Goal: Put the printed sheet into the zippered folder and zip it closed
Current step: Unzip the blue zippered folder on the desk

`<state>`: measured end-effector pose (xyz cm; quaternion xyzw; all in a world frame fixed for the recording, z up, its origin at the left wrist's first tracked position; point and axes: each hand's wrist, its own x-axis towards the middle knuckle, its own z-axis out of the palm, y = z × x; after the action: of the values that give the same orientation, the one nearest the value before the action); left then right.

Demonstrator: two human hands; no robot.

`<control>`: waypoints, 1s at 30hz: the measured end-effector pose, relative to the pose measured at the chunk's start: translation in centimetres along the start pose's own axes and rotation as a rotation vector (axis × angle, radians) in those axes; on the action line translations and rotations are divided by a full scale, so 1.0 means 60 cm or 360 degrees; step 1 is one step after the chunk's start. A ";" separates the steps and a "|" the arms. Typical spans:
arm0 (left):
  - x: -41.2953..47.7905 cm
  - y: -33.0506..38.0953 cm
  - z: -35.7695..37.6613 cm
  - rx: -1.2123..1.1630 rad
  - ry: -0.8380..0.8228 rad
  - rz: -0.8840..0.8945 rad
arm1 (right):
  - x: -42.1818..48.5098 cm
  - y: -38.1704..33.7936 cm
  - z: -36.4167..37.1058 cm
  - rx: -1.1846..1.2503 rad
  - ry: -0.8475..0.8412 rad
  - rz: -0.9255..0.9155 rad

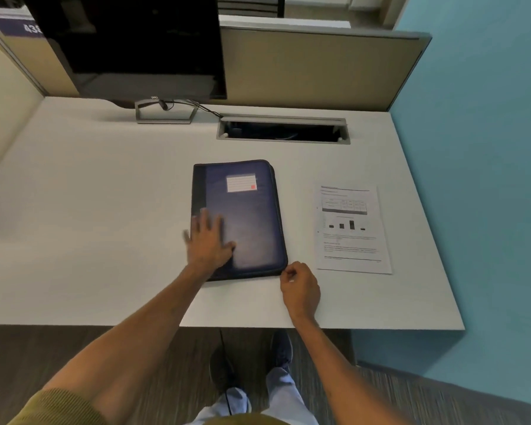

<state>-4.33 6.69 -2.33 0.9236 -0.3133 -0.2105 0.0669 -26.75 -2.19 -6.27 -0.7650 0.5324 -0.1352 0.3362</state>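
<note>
**Opening the zip on the folder first**

From the camera on the head, we look down at a white tabletop (105,210). The dark blue folder (246,216) lies flat in the middle of it, with a small label near its top. It looks shut all the way round. The printed sheet (351,230) lies flat on the tabletop to the right of the folder. It is near the folder but does not touch it.

Our left hand (207,240) rests on the near left part of the folder. Its fingers (204,219) are straight and spread out, pressing down flat. Our right hand (299,286) is at the near right corner of the folder. Its fingers (288,273) are curled in tight by the zip edge. The zip tab is too small to see, so we cannot tell if they pinch it or not.

We think the step now is to open the zip. To do it well, we should press down with the flat left hand so the folder does not slide. We should get a good pinch on the tab, then pull it slowly along the edge. At the round corners we should go gently, so the zip does not get stuck.

A dark screen (129,47) stands at the back, out of our way.
</note>
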 end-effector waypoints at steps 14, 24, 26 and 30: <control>-0.020 -0.091 0.000 -0.0436 -0.0178 -0.0395 | -0.097 -0.088 0.108 -0.0010 0.0153 -0.0034; -0.019 -0.096 -0.001 -0.0452 -0.0202 -0.0375 | -0.151 -0.150 0.178 -0.0024 -0.0149 -0.0272; -0.016 -0.096 -0.003 -0.0443 -0.0211 -0.0369 | -0.154 -0.154 0.180 -0.0025 -0.0143 -0.0253; -0.019 -0.097 -0.005 -0.0529 -0.0241 -0.0384 | -0.141 -0.144 0.172 -0.0116 -0.0178 -0.0220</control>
<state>-1.82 12.02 -3.17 0.9122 -0.1658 -0.3344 0.1688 -18.05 11.09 -6.91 -0.8180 0.4632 -0.0959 0.3272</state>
